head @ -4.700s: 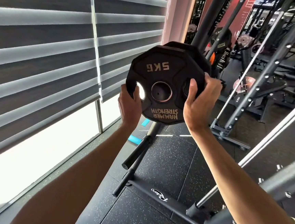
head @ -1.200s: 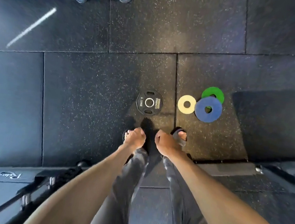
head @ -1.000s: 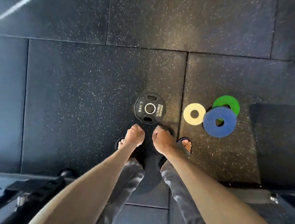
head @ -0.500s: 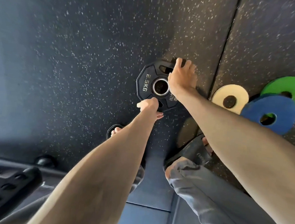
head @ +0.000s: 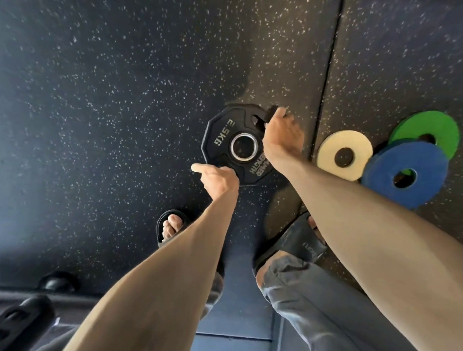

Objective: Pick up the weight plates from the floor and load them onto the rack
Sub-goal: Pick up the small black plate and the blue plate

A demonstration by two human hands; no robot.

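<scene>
A black 2.5 kg weight plate (head: 224, 135) with a steel centre ring lies on the speckled rubber floor. My right hand (head: 283, 135) grips its far right edge, fingers curled through the upper grip slot. My left hand (head: 216, 178) holds the plate's near lower edge, thumb pointing left. To the right lie a cream plate (head: 344, 154), a blue plate (head: 405, 173) and a green plate (head: 427, 131); the blue one overlaps the green and touches the cream. The rack is out of view.
My two feet in black sandals (head: 293, 243) stand just below the black plate. A black metal frame base (head: 2, 320) with a round foot sits at the bottom left. A floor tile seam (head: 330, 58) runs up past the plates.
I have bent down from standing, and both hands have reached the black 2.5 kg plate. Since half a second ago the right hand has curled into the slot and the left has closed on the edge.
</scene>
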